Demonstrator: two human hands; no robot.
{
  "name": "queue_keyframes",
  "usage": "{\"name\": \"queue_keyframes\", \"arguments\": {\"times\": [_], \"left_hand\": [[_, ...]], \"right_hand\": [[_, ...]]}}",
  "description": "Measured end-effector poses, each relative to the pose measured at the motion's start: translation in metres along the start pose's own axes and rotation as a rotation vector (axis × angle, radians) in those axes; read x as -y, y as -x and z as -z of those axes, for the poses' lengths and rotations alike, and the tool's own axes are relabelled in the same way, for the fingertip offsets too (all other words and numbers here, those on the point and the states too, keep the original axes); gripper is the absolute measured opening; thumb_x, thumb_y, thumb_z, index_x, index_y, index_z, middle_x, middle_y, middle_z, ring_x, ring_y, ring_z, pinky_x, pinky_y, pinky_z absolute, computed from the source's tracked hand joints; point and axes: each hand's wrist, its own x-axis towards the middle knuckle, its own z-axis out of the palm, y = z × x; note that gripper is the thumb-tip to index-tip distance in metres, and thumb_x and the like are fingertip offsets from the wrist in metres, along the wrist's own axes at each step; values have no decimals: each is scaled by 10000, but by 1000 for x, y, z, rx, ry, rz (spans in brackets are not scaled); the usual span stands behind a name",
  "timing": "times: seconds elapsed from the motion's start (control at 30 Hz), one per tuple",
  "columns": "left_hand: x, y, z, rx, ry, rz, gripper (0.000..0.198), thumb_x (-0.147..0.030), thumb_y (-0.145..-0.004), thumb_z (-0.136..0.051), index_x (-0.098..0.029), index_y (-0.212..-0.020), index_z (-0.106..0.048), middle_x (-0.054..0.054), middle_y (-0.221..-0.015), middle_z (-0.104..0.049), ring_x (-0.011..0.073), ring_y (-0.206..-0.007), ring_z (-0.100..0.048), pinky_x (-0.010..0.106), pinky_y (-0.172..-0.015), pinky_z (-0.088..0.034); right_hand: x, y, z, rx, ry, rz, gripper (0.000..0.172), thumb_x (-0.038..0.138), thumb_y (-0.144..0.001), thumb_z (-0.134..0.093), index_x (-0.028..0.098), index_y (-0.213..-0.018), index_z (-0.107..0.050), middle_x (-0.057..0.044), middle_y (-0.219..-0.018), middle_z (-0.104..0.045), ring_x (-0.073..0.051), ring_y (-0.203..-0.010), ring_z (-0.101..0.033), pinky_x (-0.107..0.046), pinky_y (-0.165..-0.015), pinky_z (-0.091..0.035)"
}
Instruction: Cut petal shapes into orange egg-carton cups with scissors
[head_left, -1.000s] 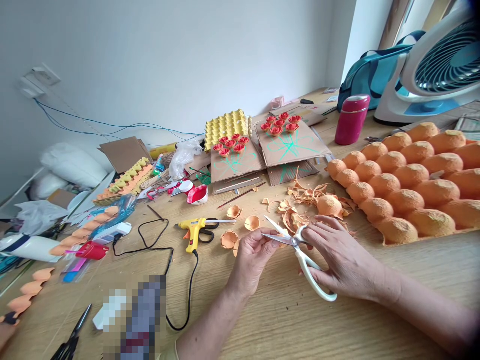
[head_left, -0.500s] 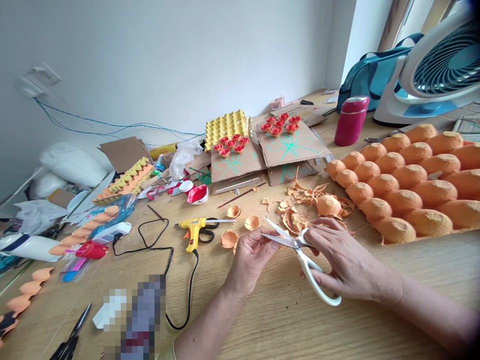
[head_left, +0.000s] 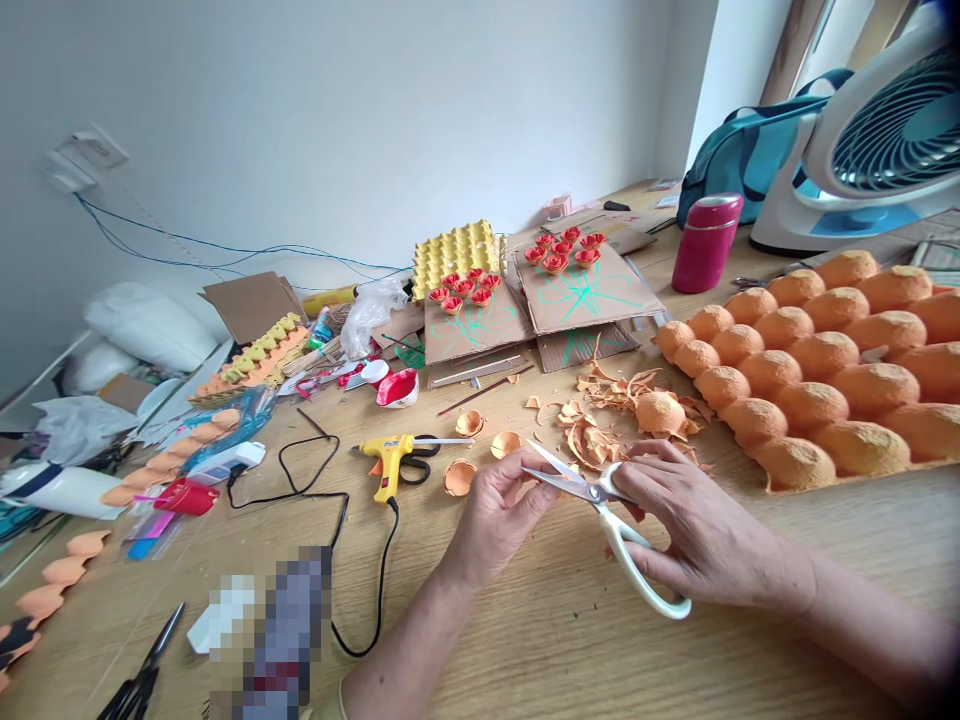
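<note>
My right hand (head_left: 694,530) grips white-handled scissors (head_left: 611,515), their blades parted and pointing left. My left hand (head_left: 499,515) is closed in a pinch just under the blade tips, holding a small orange piece that its fingers mostly hide. Both hands hover over the wooden table (head_left: 570,650). Orange trimmings (head_left: 600,415) and a cut-out orange cup (head_left: 658,410) lie just behind the hands. Small orange paper flowers (head_left: 459,476) rest to the left of my left hand.
An orange egg tray (head_left: 825,360) fills the right. A yellow glue gun (head_left: 390,460) with black cord lies left of centre. Cardboard sheets with red flowers (head_left: 562,250), a yellow egg tray (head_left: 454,250), a magenta flask (head_left: 705,242), a fan (head_left: 877,140) and black scissors (head_left: 142,680) surround.
Both hands have drifted slightly right and down with the scissors; the blades stay parted around the small piece. Nothing else on the table has moved.
</note>
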Motion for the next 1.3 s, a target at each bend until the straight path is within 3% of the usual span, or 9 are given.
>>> {"name": "queue_keyframes", "arguments": {"times": [0.37,0.7,0.9,1.1,1.3], "left_hand": [[-6,-2,9,-16,-316,-127,93,-242,-868,-682,-170,-811,-685,15,-810,-652,137,-799,-594,264,-802,-469],[-10,-3,10,-59,-402,-158,25,-182,-818,-694,-170,-817,-716,29,-798,-690,149,-769,-610,273,-772,-475],[-8,-1,11,-78,-361,-137,27,-172,-811,-681,-168,-792,-700,17,-778,-672,143,-774,-599,269,-779,-471],[-7,-4,6,-66,-177,9,89,-249,-819,-697,-161,-816,-693,37,-815,-689,159,-805,-615,292,-807,-487],[-3,-3,6,7,-111,68,173,-303,-874,-645,-162,-923,-733,58,-891,-696,176,-877,-615,291,-830,-477]], "right_hand": [[1,0,0,-13,9,20,209,343,-911,-579,215,-819,-443,9,-728,-531,-176,-692,-474,-380,-815,-362],[1,1,1,-22,34,15,197,344,-904,-591,214,-816,-472,-1,-723,-555,-186,-691,-498,-363,-782,-366],[-1,2,-3,11,19,3,200,300,-970,-510,215,-790,-487,6,-694,-558,-166,-636,-501,-354,-793,-389],[-3,-4,-3,8,-14,-132,224,294,-953,-516,224,-747,-467,-15,-680,-573,-187,-653,-530,-329,-688,-413],[-4,-8,1,-10,-235,-333,271,332,-958,-508,216,-712,-502,19,-607,-516,-134,-550,-418,-270,-526,-347]]}}
